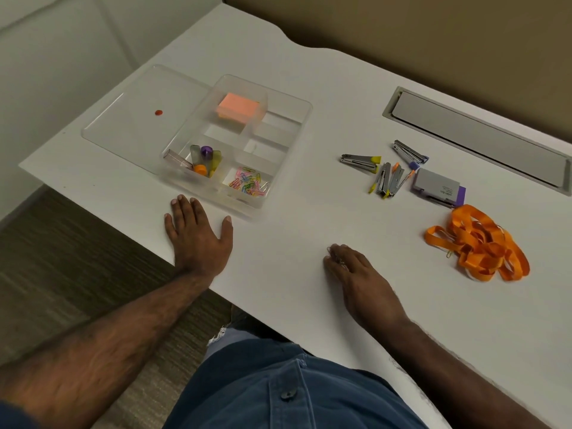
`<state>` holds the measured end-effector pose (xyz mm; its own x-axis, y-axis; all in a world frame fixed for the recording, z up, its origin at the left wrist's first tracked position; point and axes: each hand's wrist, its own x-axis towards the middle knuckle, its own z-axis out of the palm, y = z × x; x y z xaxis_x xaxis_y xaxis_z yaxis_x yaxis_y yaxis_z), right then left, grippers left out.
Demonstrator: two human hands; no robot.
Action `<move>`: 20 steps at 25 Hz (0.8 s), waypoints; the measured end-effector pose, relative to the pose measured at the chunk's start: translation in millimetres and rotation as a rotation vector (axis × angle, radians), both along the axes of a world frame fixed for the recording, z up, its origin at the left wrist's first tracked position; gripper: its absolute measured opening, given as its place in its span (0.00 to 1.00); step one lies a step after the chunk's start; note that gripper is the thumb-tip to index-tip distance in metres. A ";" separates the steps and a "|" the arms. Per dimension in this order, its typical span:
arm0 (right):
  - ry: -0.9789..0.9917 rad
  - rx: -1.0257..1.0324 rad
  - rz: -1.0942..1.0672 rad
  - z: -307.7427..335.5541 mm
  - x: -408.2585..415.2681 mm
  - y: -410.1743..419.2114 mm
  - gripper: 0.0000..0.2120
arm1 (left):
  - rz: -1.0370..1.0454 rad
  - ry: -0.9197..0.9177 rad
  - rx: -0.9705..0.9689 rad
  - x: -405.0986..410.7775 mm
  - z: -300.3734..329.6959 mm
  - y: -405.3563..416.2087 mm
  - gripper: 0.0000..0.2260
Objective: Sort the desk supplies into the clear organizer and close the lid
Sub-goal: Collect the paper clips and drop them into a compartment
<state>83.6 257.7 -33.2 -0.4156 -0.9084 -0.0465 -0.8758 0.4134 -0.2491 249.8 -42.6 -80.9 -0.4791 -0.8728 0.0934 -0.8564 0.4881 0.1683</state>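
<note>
On the desk [278, 258] we rest our left hand [198, 233] flat and relaxed just beside the organizer [238, 144], its lid [136, 119] lying alongside, while our right hand [359, 280] pinches some paper clips [335, 257].

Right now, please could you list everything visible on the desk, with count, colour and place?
clear plastic organizer: one, transparent, left part of white desk, open.
clear flat lid: one, transparent with red dot, left of organizer.
orange sticky note pad: one, far left compartment.
colourful paper clips: many, near right compartment.
push pins and small clear cases: several, purple, orange, yellow, near left compartment.
metal staple removers: about five, grey with coloured tips, right of organizer.
grey and purple stapler: one, beside them.
orange lanyards: tangled pile, right.
grey cable hatch: one, far right.
left hand: flat on desk.
right hand: pinches small clips.
</note>
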 end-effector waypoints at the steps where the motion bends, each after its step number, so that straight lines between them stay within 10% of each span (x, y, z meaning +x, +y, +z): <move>1: 0.010 0.001 -0.007 1.9 -0.6 -0.7 0.24 | 0.000 -0.002 0.004 0.0 0.3 -0.1 0.40; 8: -0.127 0.087 -0.102 26.7 -29.9 -44.2 0.08 | 0.003 -0.010 0.013 -1.1 2.7 0.4 0.41; 20: -1.212 -0.314 -0.604 47.8 -90.4 -92.7 0.09 | -0.003 0.009 0.008 -0.9 3.2 0.8 0.40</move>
